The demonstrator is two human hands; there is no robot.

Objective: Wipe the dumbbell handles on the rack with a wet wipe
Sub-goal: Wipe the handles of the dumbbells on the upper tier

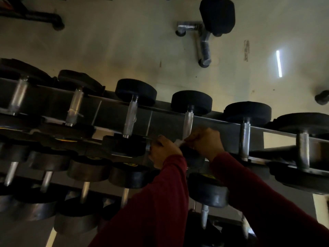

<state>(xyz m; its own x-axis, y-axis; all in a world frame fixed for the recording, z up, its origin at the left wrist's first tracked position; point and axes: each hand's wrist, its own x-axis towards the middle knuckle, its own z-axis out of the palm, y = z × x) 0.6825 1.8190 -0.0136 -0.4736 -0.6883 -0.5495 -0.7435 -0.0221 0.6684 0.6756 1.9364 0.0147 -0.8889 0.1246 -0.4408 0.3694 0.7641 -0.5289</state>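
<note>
Dumbbells sit side by side along the top tier of the rack [222, 129], each with its chrome handle running near-to-far across the rails and a black head at either end. I am working on the fourth handle from the left [188, 123], whose long axis points away from me, tilted slightly right at the far end. My right hand [204, 142] is closed on the near end of that handle with the white wet wipe [179, 142] bunched under the fingers. My left hand [164, 151] is just beside it to the left, fingers curled and pinching the loose end of the wipe, so the two hands almost touch. Both forearms, in dark red sleeves [160, 202], reach up from the near edge and converge at the handle. Lower tiers hold larger dumbbells [87, 171].
</note>
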